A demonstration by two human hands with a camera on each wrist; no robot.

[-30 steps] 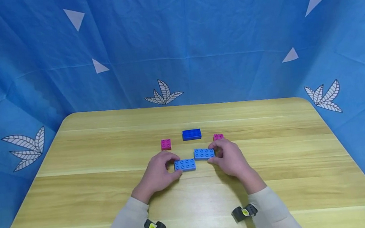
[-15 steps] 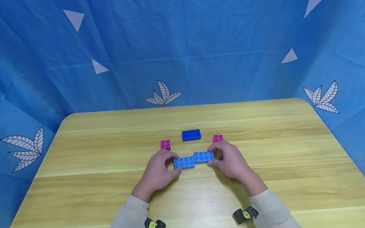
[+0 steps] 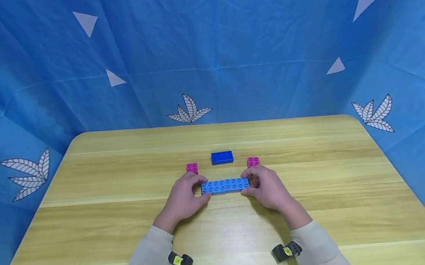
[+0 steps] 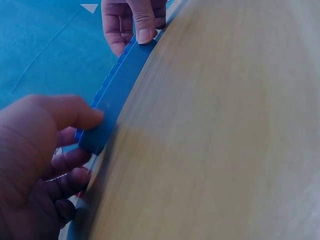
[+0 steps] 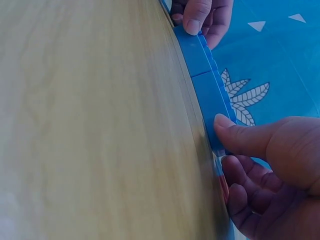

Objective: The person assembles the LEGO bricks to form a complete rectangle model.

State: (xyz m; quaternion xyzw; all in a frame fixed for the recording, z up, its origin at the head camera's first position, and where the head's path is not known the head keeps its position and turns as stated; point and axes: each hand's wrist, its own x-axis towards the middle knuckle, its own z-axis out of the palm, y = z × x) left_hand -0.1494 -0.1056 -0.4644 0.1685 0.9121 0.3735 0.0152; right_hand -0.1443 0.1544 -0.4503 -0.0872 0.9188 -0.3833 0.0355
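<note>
Two light blue toy bricks lie end to end in one straight row on the table. My left hand (image 3: 183, 200) pinches the left light blue brick (image 3: 213, 187) at its outer end, thumb on the near side and fingers on the far side. My right hand (image 3: 268, 187) pinches the right light blue brick (image 3: 237, 184) the same way at its outer end. In the right wrist view a thin seam marks where the bricks meet, with the right thumb (image 5: 230, 131) pressed on the near face. Studs face up on both.
Behind the row lies a dark blue brick (image 3: 222, 158). Small pink bricks sit on either side, the left one (image 3: 191, 168) and the right one (image 3: 253, 162), each just beyond a hand. The wooden table (image 3: 226, 245) ends at a blue patterned curtain (image 3: 217, 39).
The right brick has come toward me and the left brick has shifted slightly away, so the two staggered bricks now line up. Both hands have kept their grip.
</note>
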